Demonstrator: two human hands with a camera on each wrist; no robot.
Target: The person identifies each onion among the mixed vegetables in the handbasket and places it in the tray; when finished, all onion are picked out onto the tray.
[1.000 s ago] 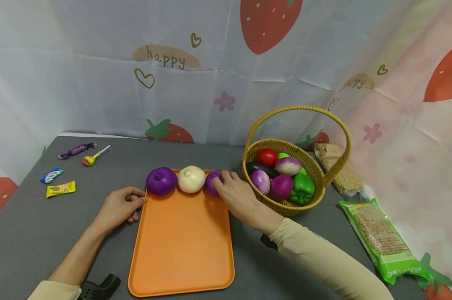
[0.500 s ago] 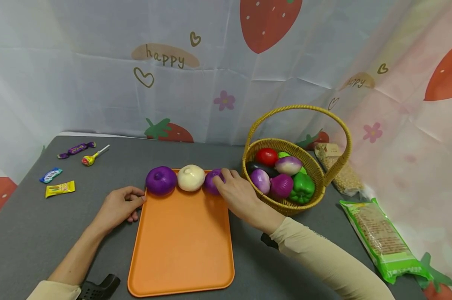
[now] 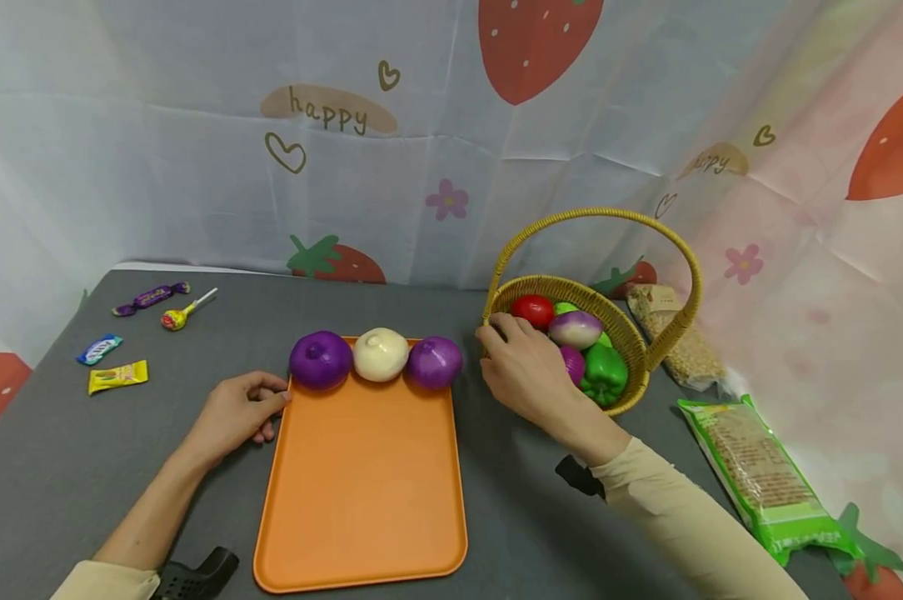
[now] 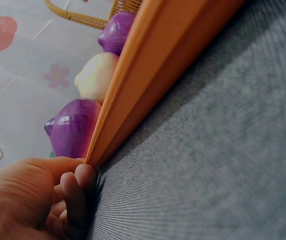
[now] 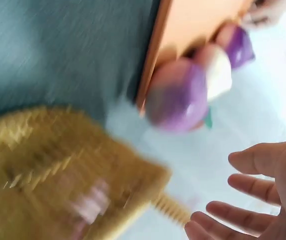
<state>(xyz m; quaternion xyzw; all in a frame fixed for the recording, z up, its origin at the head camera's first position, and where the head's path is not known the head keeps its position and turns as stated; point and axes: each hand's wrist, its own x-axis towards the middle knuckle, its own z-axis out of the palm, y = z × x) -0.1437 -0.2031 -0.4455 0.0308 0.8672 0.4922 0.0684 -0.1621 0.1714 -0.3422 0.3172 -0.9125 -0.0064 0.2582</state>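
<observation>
My left hand [image 3: 236, 418] pinches the left edge of an orange tray [image 3: 361, 492]; the left wrist view shows thumb and fingers at the rim. Along the tray's far end sit a dark purple onion [image 3: 321, 361], a white onion [image 3: 381, 355] and a lighter purple onion [image 3: 435, 363]. My right hand [image 3: 526, 371] reaches over the near left rim of a wicker basket [image 3: 641, 354], fingers apart and holding nothing in the right wrist view. Inside the basket show a tomato [image 3: 533, 311], a white-and-purple vegetable [image 3: 576, 329] and a green bell pepper [image 3: 605, 375]. The hand hides others.
The basket's tall handle [image 3: 594, 214] arches above it. Two bags of grain, a small one [image 3: 680, 342] and a green-edged one [image 3: 766, 475], lie to its right. Several candies, including a lollipop [image 3: 185, 312], lie at the far left. A printed curtain [image 3: 197, 167] hangs behind the table.
My right hand has let go of the lighter purple onion at the tray's far right corner and moved right, over the basket. The left hand stays on the tray edge.
</observation>
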